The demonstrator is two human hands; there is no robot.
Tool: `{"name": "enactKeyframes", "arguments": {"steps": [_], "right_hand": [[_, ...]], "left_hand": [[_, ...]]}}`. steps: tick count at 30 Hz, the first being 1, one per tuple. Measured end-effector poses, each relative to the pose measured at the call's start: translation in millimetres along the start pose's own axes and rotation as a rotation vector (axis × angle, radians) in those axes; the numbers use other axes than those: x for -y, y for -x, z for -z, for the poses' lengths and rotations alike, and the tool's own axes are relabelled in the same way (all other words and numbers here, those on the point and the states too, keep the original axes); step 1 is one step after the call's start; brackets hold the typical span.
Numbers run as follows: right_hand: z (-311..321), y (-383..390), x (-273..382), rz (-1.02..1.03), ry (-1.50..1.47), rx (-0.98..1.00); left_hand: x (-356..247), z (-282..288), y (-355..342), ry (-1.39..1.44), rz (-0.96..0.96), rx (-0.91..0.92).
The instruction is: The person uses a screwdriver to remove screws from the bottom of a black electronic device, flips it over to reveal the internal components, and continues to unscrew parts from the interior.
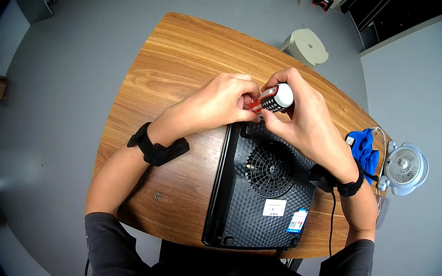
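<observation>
A screwdriver [278,97] with a chunky black, white and red handle is tilted above the far edge of a black laptop cooling pad [247,213]. My right hand [311,119] is wrapped around its handle, the thumb low on the near side. My left hand [228,97] pinches at the red lower end of the screwdriver; its tip is hidden behind the fingers. The pad lies on the table with a round fan grille [270,169] facing up. Two labels are stuck below the grille.
On the wooden table [176,50], small metal screws [158,195] lie left of the pad. To the right are a bunched blue cloth [362,150] and a light-blue fan [404,167]. A black cable [332,223] runs beside the pad. Beyond the table stands a pale stool [305,46].
</observation>
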State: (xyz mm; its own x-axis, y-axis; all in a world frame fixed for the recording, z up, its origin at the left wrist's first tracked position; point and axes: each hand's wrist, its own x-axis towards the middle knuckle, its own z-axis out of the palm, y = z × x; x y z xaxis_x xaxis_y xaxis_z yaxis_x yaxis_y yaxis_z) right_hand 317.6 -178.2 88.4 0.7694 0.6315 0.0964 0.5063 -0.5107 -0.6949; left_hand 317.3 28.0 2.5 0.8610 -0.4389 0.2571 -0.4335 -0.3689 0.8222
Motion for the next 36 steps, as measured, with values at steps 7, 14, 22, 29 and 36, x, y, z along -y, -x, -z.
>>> {"name": "enactKeyframes", "arguments": {"steps": [7,14,22,29,36], "right_hand": [[-2,-2,-5,0.047,0.01,0.0],[-4,1,-9,0.075,0.086,-0.024],[4,-1,1,0.079,0.175,0.049],[2,-2,-6,0.171,0.144,0.02],[3,-4,-11,0.24,0.107,0.04]], "left_hand": [[-5,7,-1,-0.014,0.109,0.085],[22,-2,4,-0.042,0.195,0.151],[35,-8,-3,-0.04,0.395,0.204],[33,-7,-12,-0.015,0.505,0.238],[21,-7,-24,0.036,0.656,0.238]]}}
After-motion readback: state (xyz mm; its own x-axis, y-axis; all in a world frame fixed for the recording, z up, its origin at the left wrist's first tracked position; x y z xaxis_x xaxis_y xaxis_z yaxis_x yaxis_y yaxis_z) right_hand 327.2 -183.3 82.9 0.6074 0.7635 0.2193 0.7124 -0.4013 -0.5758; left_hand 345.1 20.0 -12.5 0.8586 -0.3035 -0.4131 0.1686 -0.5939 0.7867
